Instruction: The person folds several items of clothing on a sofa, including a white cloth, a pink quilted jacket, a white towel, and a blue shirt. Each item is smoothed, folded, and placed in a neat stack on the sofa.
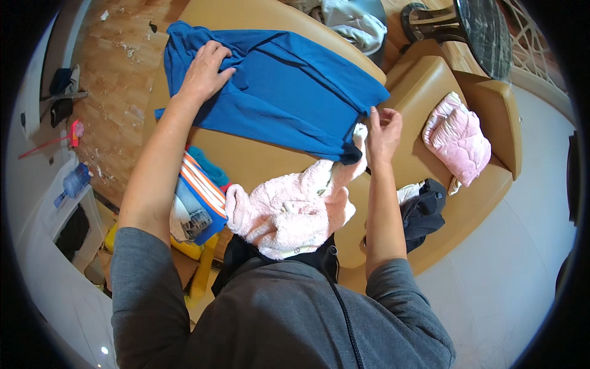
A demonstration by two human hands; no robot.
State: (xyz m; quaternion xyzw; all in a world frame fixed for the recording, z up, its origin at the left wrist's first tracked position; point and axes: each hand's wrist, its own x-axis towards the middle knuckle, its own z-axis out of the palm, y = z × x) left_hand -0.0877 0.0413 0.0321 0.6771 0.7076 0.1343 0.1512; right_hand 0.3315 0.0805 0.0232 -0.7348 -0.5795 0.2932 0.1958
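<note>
A blue long-sleeved garment (286,87) lies spread over the tan leather sofa seat (244,154), its sleeves folded in along the body. My left hand (207,67) rests palm down on the bunched cloth at its left end, thumb apart from the fingers. Beside the garment's right end is my right hand (386,133), fingers curled and thumb apart, with no cloth visible in its grasp. The thumb tip is close to the blue edge; contact is unclear. A pale pink fleece garment (290,212) lies crumpled against my lap, partly under the blue one's dark lower right corner.
Folded clothes (198,198) are stacked by my left forearm. To the right lie a pink quilted item (458,138) and dark clothing (421,212). Grey clothing (355,25) sits beyond the sofa, near a dark round table (484,37). Scraps (128,48) litter the wooden floor.
</note>
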